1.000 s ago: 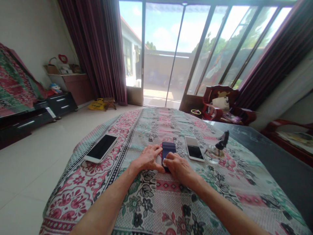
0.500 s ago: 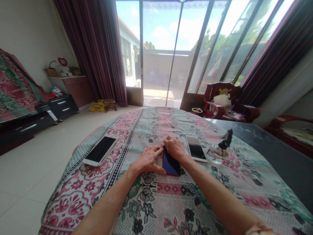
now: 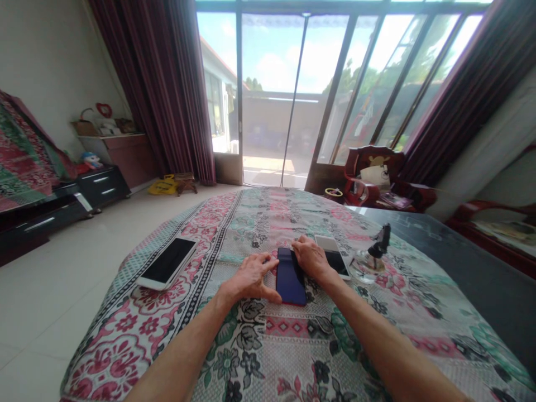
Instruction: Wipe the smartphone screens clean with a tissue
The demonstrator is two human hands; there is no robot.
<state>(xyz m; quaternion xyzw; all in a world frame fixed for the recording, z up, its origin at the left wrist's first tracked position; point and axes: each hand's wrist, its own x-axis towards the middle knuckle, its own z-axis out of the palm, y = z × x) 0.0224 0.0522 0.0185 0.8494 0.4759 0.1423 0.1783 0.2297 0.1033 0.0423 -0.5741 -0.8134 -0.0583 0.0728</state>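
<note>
A dark smartphone [image 3: 290, 282] with a reddish edge lies flat on the patterned tablecloth between my hands. My left hand [image 3: 253, 276] is open beside its left edge, thumb near the lower corner and fingers by the upper part. At the upper right edge is my right hand [image 3: 310, 257], fingers loosely bent and not wrapped around anything I can see; its thumb is hidden. Just beyond that hand lies a white smartphone [image 3: 337, 259], partly covered by it. Another white smartphone [image 3: 168, 263] with a black screen lies further left.
A clear glass container with a black pump top [image 3: 380, 243] stands right of the phones. The floral tablecloth [image 3: 288, 346] covers the round table. Past its right side is a dark flat surface [image 3: 422, 229], with a red wooden chair [image 3: 355, 187] behind. Glass doors are ahead.
My right hand has shifted right, off the dark phone's top, uncovering more of its screen and covering part of the white phone. My left hand stays at the left edge. The view tilted slightly.
</note>
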